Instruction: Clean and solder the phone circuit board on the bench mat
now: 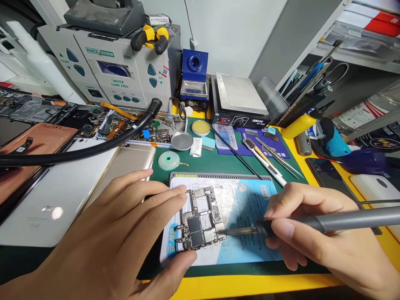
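A phone circuit board (196, 230) lies on a blue and white booklet-like pad (246, 200). My left hand (140, 225) rests at the board's left side, its fingertips at the upper-left edge and its thumb by the lower edge, gripping or steadying it. In my right hand (306, 229) is a soldering iron (346, 218), held like a pen between thumb and fingers. The iron's metal tip points left and meets or nearly meets the board's right edge near a silver shield.
Behind stand a hot air station (112, 71), a blue iron stand (195, 62) and a heating plate (240, 96). A black hose (125, 139) crosses the left side above phone shells (53, 196). Tweezers (278, 156) and brushes (262, 160) lie beyond the pad.
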Demonstrator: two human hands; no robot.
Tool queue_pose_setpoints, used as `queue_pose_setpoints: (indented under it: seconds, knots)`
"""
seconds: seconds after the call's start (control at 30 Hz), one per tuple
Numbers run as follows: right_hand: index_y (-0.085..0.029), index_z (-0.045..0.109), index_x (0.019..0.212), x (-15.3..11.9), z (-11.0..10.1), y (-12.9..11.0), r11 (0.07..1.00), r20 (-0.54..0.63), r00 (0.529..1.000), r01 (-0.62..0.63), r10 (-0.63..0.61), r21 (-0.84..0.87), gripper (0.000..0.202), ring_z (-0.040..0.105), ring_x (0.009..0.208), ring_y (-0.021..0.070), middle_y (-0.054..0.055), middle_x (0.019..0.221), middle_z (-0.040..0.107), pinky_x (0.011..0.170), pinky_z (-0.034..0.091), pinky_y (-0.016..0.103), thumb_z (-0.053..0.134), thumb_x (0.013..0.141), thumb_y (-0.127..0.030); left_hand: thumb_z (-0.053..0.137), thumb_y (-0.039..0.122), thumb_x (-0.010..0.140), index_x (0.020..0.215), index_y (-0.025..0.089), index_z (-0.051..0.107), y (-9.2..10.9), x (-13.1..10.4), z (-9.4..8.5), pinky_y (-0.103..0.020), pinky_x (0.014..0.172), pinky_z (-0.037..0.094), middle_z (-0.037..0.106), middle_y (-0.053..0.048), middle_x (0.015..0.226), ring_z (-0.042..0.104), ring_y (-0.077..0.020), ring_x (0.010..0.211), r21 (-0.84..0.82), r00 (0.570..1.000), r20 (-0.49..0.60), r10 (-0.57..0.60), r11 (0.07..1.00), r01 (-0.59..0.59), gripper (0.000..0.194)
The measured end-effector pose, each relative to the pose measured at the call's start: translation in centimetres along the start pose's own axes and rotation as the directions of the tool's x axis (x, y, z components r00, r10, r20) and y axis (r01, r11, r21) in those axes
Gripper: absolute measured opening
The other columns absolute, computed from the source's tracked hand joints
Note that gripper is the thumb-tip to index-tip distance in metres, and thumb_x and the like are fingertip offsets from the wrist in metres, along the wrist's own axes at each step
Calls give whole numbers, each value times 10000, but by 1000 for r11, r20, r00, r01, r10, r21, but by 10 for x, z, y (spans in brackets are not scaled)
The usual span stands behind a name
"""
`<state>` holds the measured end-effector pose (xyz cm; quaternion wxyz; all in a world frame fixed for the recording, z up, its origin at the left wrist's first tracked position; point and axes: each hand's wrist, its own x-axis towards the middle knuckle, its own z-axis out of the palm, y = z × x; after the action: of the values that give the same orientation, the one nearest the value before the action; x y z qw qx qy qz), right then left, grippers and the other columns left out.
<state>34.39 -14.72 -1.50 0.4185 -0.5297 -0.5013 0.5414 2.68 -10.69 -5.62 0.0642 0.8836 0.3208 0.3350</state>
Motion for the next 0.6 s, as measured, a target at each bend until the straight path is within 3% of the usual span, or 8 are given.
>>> queue_pose_setpoints:
  seconds: [0.27, 0.33, 0.47, 0.6]
  knots:
    - [-252, 755, 675, 5, 8, -13, 995, -51, 998, -53, 48, -90, 236, 630, 328, 144, -2, 573, 751, 330, 488, 192, 967, 775, -221, 746, 343, 1045, 1426, 159, 676, 6, -2, -1, -571, 1291, 435, 751, -111, 1319, 647, -294, 1293, -15, 1000, 10, -24, 1000, 24, 429]
    - [-264, 758, 700, 3, 5, -10, 995, -38, 999, -41, 37, -87, 238, 639, 343, 141, -15, 575, 743, 343, 491, 186, 968, 807, -229, 747, 362, 1050, 1426, 161, 675, 7, -2, -2, -568, 1294, 427, 749, -106, 1332, 635, -298, 1313, -11, 1000, 2, -29, 1000, 29, 433]
    - [-280, 760, 782, -1, 1, -3, 990, -64, 998, -30, 22, -136, 259, 591, 357, 139, -14, 549, 683, 350, 464, 208, 922, 926, -422, 735, 364, 1061, 1449, 149, 652, 8, 0, -3, -542, 1327, 389, 740, -106, 1353, 606, -299, 1346, 8, 999, 25, -22, 1000, 22, 452]
    - [-276, 755, 818, 10, 12, -7, 975, -155, 988, -42, 8, -218, 402, 581, 404, 191, 6, 573, 649, 357, 505, 297, 1004, 756, -585, 739, 386, 1059, 1449, 163, 647, 7, 2, -4, -505, 1333, 375, 741, -90, 1357, 587, -300, 1371, 18, 999, 36, -22, 1000, 22, 459]
